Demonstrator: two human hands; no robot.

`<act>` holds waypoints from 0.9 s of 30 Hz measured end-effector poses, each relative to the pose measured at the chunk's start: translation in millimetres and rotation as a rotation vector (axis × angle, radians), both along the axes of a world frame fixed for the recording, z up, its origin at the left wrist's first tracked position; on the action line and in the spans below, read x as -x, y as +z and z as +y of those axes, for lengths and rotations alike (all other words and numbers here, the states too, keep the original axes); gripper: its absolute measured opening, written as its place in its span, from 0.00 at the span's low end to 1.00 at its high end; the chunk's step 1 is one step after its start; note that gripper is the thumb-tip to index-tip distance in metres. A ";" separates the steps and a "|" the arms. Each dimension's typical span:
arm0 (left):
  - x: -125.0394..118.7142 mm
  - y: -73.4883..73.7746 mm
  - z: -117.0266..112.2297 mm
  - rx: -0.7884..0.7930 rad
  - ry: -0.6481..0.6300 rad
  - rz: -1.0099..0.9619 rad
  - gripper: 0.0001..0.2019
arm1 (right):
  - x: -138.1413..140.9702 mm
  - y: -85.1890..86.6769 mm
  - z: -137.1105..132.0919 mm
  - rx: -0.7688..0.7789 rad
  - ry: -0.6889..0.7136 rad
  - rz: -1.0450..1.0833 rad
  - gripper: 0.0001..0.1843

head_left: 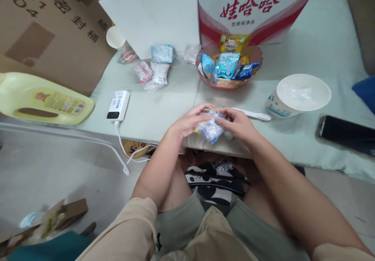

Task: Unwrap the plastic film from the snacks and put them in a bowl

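Observation:
Both hands meet over the table's front edge on a small crinkled snack packet (210, 127), blue and clear with a yellow corner. My left hand (189, 122) pinches its left side with closed fingers. My right hand (238, 123) grips its right side, fingers curled on the wrapper. Behind the hands stands a brown bowl (255, 58) filled with several wrapped snacks. A white stick-like object (253, 115) lies just beyond my right hand.
A white paper tub (299, 95) and a black phone (347, 135) lie at right. A white power bank (118, 104) with cable, a yellow jug (43, 101), loose packets (155, 71), a paper cup (116, 38) and cardboard boxes (254, 7) sit behind and left.

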State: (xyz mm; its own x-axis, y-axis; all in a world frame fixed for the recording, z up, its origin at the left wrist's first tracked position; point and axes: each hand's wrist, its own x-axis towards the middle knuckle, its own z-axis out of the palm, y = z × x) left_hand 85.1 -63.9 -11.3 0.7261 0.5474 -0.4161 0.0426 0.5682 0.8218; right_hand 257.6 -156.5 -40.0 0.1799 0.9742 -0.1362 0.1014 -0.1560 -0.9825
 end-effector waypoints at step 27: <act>9.3 -32.1 25.0 -0.641 0.499 0.212 0.21 | -34.7 -5.4 -18.8 -0.072 -0.159 -0.690 0.15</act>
